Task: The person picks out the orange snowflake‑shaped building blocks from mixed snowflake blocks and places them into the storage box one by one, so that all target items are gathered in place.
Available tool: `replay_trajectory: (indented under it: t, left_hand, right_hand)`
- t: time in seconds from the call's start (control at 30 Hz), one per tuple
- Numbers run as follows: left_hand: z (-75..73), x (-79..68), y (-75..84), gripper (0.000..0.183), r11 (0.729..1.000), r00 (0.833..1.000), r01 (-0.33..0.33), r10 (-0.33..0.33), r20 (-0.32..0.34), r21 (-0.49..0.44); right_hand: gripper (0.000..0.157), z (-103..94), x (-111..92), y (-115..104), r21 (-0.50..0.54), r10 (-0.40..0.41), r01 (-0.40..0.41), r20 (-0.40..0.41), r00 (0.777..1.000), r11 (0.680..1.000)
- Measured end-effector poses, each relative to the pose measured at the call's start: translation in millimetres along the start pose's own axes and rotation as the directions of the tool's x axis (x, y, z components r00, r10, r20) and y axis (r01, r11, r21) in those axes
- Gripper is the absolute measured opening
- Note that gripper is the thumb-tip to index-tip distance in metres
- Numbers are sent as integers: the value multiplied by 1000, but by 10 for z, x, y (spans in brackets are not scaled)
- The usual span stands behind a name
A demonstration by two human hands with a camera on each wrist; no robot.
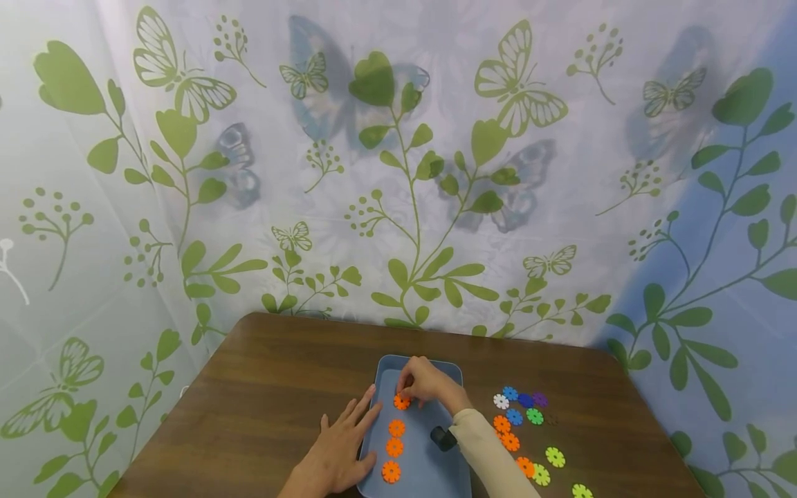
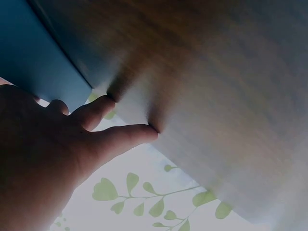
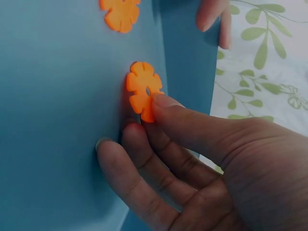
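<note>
An orange flower-shaped disc (image 3: 141, 86) with a small centre hole is pinched between the thumb and fingers of my right hand (image 1: 426, 380). In the head view that disc sits over the far left part of a blue-grey tray (image 1: 436, 465). Nearer to me, a column of orange discs (image 1: 395, 447) lies on the tray floor along its left side. My left hand (image 1: 339, 443) rests at the tray's left edge, fingers spread and pointing away from me. In the left wrist view, two of its fingertips (image 2: 153, 128) touch the wooden table.
Right of the tray, loose discs lie on the brown table (image 1: 280, 366): a white one (image 1: 501, 401), several blue, orange and yellow-green ones, a green one (image 1: 535, 416) and a purple one (image 1: 540, 399). A patterned curtain (image 1: 436, 263) hangs behind the table.
</note>
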State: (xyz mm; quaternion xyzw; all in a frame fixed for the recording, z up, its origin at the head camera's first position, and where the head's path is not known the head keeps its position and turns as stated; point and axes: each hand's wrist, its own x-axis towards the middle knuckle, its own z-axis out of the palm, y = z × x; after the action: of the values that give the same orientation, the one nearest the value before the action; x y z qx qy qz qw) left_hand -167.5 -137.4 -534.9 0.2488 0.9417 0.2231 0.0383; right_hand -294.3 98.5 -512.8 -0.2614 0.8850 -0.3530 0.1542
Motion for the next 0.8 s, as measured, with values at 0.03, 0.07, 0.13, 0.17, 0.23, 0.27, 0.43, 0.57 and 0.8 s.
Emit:
replay_trajectory:
  t: [0.03, 0.07, 0.13, 0.17, 0.23, 0.27, 0.43, 0.57, 0.8]
  left_hand:
    - [1, 0, 0, 78, 1000, 1000, 0, 0, 1, 0]
    - [3, 0, 0, 78, 1000, 1000, 0, 0, 1, 0]
    - [4, 1, 1, 78, 1000, 1000, 1, -1, 1, 0]
    - [4, 2, 1, 79, 1000, 1000, 2, -2, 1, -2]
    - [5, 2, 2, 79, 1000, 1000, 3, -3, 1, -3]
    - [5, 3, 2, 79, 1000, 1000, 4, -4, 1, -3]
    - [-3, -2, 3, 78, 1000, 1000, 7, -7, 4, -5]
    - [-4, -7, -1, 78, 1000, 1000, 5, -5, 3, -5]
    - [0, -18, -10, 78, 1000, 1000, -5, 5, 1, 1]
  right_hand:
    - [15, 4, -1, 0, 0, -2, 2, 0, 1000, 1000]
    - [15, 6, -1, -1, -2, 1, -1, 2, 1000, 1000]
    - [15, 8, 0, -2, -4, 6, -6, 6, 1000, 1000]
    - [15, 12, 1, 0, -6, 2, -2, 6, 1000, 1000]
    - [15, 17, 4, 4, -5, -3, 3, 5, 1000, 1000]
    - [15, 22, 7, 6, -4, -2, 2, 7, 1000, 1000]
    - [14, 41, 15, 9, 1, -6, 6, 5, 1000, 1000]
    - [14, 49, 21, 8, 0, -3, 3, 4, 1000, 1000]
    - [10, 71, 21, -5, -25, 10, -10, 18, 1000, 1000]
